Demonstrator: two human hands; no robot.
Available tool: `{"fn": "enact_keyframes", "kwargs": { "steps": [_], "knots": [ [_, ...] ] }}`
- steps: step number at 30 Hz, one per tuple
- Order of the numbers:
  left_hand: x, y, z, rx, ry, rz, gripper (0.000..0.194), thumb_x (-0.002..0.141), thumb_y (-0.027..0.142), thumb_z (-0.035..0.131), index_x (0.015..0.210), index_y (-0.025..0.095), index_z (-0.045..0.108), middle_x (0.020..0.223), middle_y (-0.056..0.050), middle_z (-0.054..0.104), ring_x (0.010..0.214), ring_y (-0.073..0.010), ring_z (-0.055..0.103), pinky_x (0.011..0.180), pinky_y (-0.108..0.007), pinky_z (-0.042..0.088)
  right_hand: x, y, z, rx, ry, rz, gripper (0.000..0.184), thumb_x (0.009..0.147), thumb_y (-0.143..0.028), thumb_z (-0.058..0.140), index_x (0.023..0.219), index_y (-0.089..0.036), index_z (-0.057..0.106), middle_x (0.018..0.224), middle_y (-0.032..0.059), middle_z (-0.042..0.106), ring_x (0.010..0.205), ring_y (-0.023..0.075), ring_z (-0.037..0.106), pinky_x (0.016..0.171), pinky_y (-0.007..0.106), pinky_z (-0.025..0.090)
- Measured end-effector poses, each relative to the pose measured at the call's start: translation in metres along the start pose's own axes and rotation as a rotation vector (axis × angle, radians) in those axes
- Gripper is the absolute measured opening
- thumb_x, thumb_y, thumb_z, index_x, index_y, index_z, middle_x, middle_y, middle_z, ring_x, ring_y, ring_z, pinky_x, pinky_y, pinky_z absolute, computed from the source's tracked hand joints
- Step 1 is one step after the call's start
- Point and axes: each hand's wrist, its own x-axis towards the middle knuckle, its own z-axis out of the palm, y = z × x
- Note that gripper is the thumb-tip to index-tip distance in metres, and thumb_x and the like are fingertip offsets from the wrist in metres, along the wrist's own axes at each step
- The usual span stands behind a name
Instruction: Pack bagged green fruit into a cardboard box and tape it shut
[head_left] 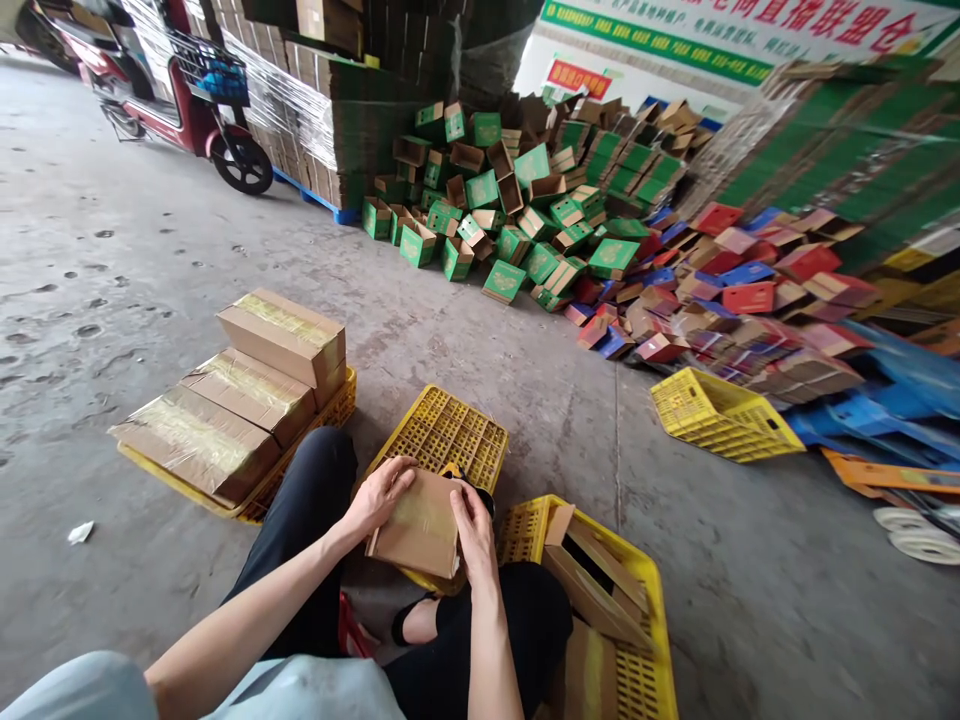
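Observation:
Between my hands is a small brown cardboard box (417, 522) with a strip of yellowish tape across it. My left hand (384, 497) grips its left edge, fingertips on the top. On the opposite side my right hand (475, 528) presses the box, fingers pointing forward. Beneath lies an upturned yellow plastic crate (448, 425) with a grid face. Just beyond my right hand a black and yellow object (455, 473), perhaps a tape dispenser, is partly hidden. By my right knee, a yellow crate (658, 610) holds open cardboard boxes (600, 580).
Taped boxes (206, 430) fill a yellow crate (259, 508) at left. Ahead are heaped green cartons (504, 280) and red and blue cartons (750, 297). A yellow crate (724, 415) lies tipped at right near blue pallets (885, 400). A red scooter (161, 105) stands far left.

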Motion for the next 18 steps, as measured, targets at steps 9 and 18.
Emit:
{"fn": "enact_keyframes", "kwargs": {
  "steps": [9, 18],
  "knots": [
    [0.004, -0.010, 0.004, -0.126, 0.003, -0.010, 0.041, 0.105, 0.052, 0.040, 0.119, 0.024, 0.067, 0.120, -0.007, 0.070, 0.113, -0.0245, 0.064, 0.104, -0.039, 0.049, -0.003, -0.014, 0.002, -0.175, -0.129, 0.136, 0.074, 0.074, -0.058, 0.081, 0.135, -0.025, 0.059, 0.120, 0.0094, 0.075, 0.106, 0.0288, 0.071, 0.091, 0.040, 0.057],
    [-0.004, -0.019, -0.003, -0.279, -0.183, 0.044, 0.065, 0.088, 0.056, 0.075, 0.142, 0.025, 0.054, 0.131, -0.009, 0.064, 0.119, -0.0277, 0.062, 0.103, -0.039, 0.051, -0.002, -0.015, 0.017, -0.269, 0.016, 0.073, 0.065, 0.083, -0.066, 0.066, 0.130, -0.021, 0.061, 0.121, 0.0125, 0.074, 0.108, 0.0298, 0.071, 0.092, 0.042, 0.057]
  ]
}}
